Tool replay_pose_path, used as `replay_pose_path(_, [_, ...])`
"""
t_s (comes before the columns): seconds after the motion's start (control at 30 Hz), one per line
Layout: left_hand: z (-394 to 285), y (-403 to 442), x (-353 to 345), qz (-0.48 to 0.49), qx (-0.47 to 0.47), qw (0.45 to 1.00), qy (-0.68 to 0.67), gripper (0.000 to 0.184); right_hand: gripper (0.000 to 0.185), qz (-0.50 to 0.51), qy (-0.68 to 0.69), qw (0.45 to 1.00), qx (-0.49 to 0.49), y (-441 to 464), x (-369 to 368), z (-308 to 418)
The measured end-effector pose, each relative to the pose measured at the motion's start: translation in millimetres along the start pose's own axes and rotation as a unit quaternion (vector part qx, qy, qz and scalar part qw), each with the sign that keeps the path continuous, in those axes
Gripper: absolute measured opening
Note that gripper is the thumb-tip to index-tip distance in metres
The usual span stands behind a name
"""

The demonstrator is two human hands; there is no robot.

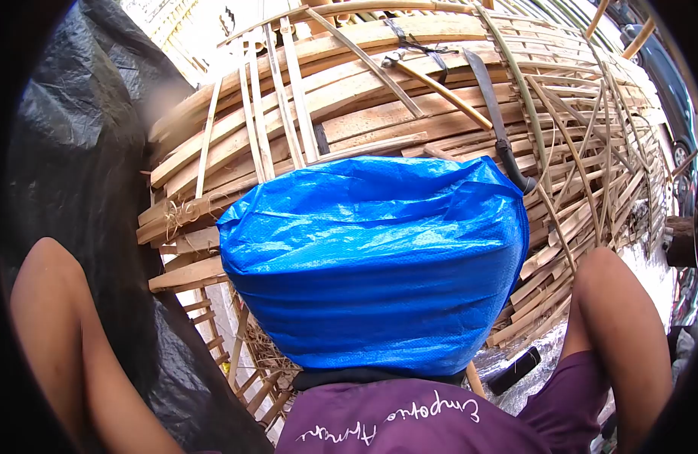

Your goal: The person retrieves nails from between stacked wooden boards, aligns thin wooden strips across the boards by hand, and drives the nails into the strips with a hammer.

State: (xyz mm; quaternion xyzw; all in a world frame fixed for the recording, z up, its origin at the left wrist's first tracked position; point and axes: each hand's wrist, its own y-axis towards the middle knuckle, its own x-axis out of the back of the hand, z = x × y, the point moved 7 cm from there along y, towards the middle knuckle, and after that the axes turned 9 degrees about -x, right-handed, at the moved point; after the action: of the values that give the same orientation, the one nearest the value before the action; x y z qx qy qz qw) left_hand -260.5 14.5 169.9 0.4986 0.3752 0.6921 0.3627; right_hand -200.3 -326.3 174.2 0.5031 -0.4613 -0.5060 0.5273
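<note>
Neither of my hands is in view. Only my bent arms show: the left elbow (50,261) at the left edge and the right elbow (606,272) at the right, both forearms folding back out of the picture. A shiny blue plastic sheet (372,295) bulges in front of my purple shirt (394,416), over my lap. Past it, a hammer (444,94) with a wooden handle lies on stacked wooden strips (349,98). Beside the hammer rests a machete (485,98) with a dark handle.
Black plastic sheeting (76,151) hangs along the left. Lattices of thin bamboo strips (584,129) spread to the right. A dark cylindrical object (514,371) lies low at right, near my shirt. A parked vehicle (659,83) stands at the far right.
</note>
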Motion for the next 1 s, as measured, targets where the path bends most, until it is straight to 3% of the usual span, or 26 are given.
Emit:
replay_pose_path(0.5, [-30,7,18,-0.018,-0.041,0.999,0.02,0.046,0.021,-0.016,0.033,0.999,0.033,5,-5,3])
replay_pose_path(0.6, [-32,13,33,-0.041,-0.072,0.996,0.044,0.046,0.021,-0.047,0.036,0.998,0.038,5,4,1])
replay_pose_path(0.67, [-26,1,46,-0.086,-0.082,0.991,0.066,0.046,0.02,-0.122,0.007,0.992,0.033,-11,21,-6])
replay_pose_path(0.7, [-13,-18,51,-0.117,-0.052,0.988,0.091,0.047,0.02,-0.178,-0.03,0.984,0.002,-28,33,-17])
replay_pose_path(0.73, [5,-48,53,-0.143,0.013,0.981,0.131,0.047,0.035,-0.04,0.082,0.983,-0.157,-56,39,-53])
replay_pose_path(0.77, [32,-93,52,-0.16,0.118,0.962,0.186,0.047,0.037,-0.035,0.037,0.97,-0.236,-87,31,-80])
replay_pose_path(0.8, [60,-160,43,-0.119,0.269,0.915,0.275,0.032,0.044,-0.022,-0.007,0.95,-0.312,-119,22,-108])
replay_pose_path(0.83, [67,-235,38,-0.156,0.413,0.846,0.298,0.026,0.027,0.036,-0.091,0.894,-0.438,-145,9,-126])
replay_pose_path(0.9, [65,-356,39,-0.05,0.58,0.743,0.329,0.02,0.017,0.165,-0.107,0.863,-0.466,-179,-9,-145])
replay_pose_path(0.93, [63,-389,34,-0.01,0.632,0.712,0.306,0.028,0.017,0.163,-0.101,0.863,-0.467,-181,-9,-149])
replay_pose_path(0.97, [57,-414,34,-0.042,0.68,0.649,0.338,0.039,0.021,0.193,-0.087,0.841,-0.498,-187,-12,-156])
replay_pose_path(1.0, [53,-452,43,0.005,0.685,0.625,0.374,0.052,0.025,0.222,-0.074,0.815,-0.529,-193,-18,-162])
